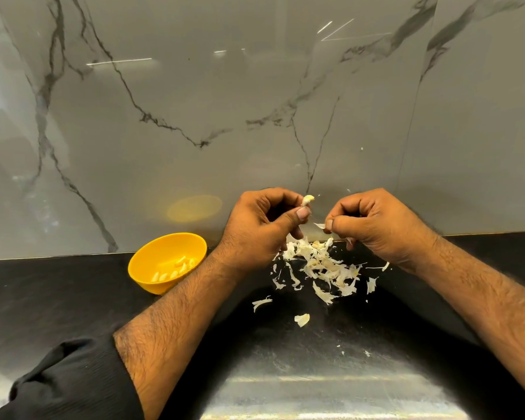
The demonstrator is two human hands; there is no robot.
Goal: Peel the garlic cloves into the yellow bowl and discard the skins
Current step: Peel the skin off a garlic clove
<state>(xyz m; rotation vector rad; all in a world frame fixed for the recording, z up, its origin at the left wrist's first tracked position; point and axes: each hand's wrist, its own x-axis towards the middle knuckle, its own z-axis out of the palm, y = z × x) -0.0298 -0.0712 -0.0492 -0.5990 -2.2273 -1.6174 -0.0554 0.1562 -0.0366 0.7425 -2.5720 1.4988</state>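
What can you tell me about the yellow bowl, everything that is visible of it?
The yellow bowl is small, round and looks like smooth plastic. It stands upright on the black counter, close to the marble wall, to the left of the left hand. Several pale peeled garlic cloves lie inside. No hand touches it.

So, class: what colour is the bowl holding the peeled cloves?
Yellow. The bowl shows best in the head view, the only one.

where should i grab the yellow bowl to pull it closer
Take the yellow bowl by its near-left rim, thumb inside, coming from the left. It sits left of the left hand, its peeled cloves lie low inside, and that rim is unobstructed.
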